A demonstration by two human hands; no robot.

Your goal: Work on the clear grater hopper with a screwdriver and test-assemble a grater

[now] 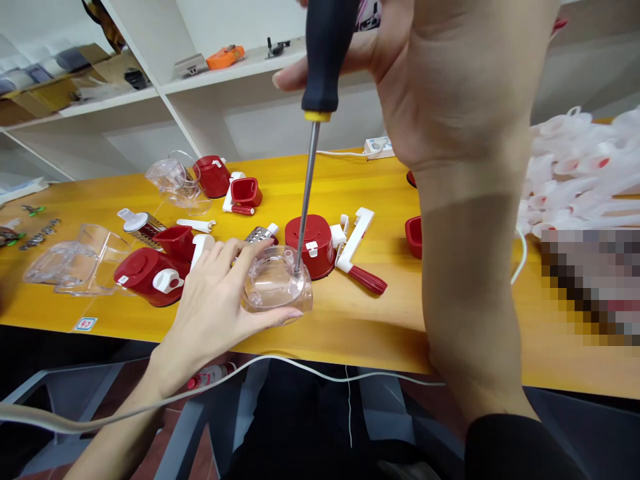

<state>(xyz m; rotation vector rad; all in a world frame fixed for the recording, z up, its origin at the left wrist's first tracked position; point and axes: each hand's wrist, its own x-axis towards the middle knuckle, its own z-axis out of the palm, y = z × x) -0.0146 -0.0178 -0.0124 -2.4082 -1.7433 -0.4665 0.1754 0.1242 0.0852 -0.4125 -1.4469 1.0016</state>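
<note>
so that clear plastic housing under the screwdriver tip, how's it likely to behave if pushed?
The clear plastic housing looks thin-walled and hollow, so probably light and apt to skid on the smooth yellow table. Its rounded body could rock or tip, which may be why the left hand braces it. The black-handled screwdriver in the right hand presses near one edge, so cracking seems possible.

Clear plastic housing (277, 288) on the yellow table's near edge, upright screwdriver (314, 143) tip seemingly inside.
</note>
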